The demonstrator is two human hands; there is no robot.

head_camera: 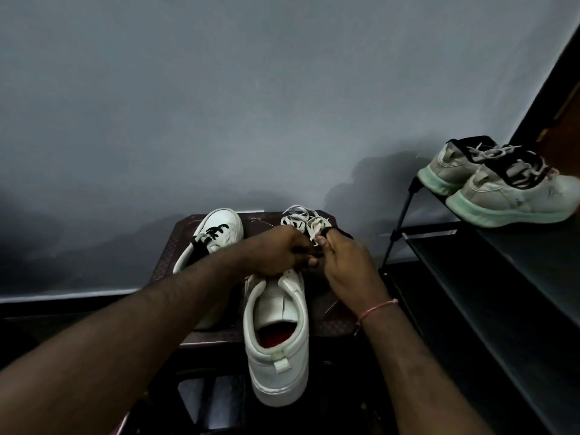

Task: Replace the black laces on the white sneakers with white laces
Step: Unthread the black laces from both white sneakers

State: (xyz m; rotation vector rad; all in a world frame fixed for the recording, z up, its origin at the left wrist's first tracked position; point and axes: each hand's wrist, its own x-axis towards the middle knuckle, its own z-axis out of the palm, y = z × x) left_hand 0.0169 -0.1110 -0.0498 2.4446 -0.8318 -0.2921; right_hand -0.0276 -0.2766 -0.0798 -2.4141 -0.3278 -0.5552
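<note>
A white sneaker (277,334) lies on a dark brown stool (332,318), heel toward me, its eyelet area hidden under my hands. My left hand (279,251) is closed over the front of this shoe. My right hand (348,265) pinches a white lace (314,229) at its thumb and fingertip; a black lace loops over those fingers. More white laces (295,216) lie bundled at the stool's far edge. The second white sneaker (216,233), still with black laces (215,232), lies at the stool's left, partly behind my left forearm.
A black shoe rack (470,277) stands to the right, carrying a pair of grey-white sneakers with mint soles (499,189). A grey wall rises right behind the stool. The floor around is dark.
</note>
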